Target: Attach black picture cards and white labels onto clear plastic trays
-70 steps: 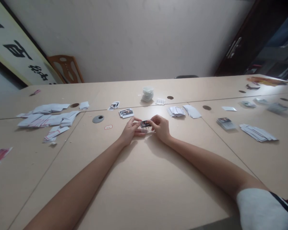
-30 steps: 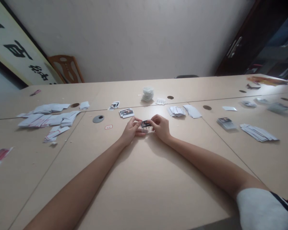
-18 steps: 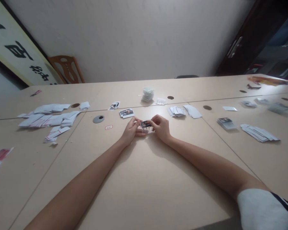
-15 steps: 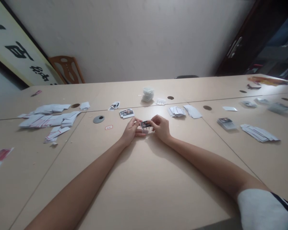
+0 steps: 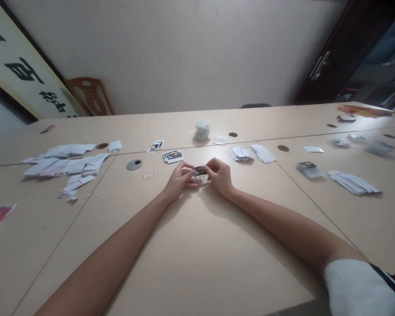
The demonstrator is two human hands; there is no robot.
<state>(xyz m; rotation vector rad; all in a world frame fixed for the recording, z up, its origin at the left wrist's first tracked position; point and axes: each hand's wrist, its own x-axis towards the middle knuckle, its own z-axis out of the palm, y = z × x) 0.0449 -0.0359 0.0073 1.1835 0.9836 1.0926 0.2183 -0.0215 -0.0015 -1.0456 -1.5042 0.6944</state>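
Gripped a dark-and-clear packet [image 5: 200, 171] at opposite sides with fingers [image 5: 186, 176] of left hand [image 5: 176, 183] and right hand [image 5: 221, 176], presumably to steady it over the tabletop [image 5: 197, 245].

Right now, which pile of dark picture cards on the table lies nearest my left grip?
The white-edged pile just beyond your left grip. The smaller group lies farther left and back; the translucent stack sits far to the right.

Photos [image 5: 174, 156] left of card [image 5: 199, 172]
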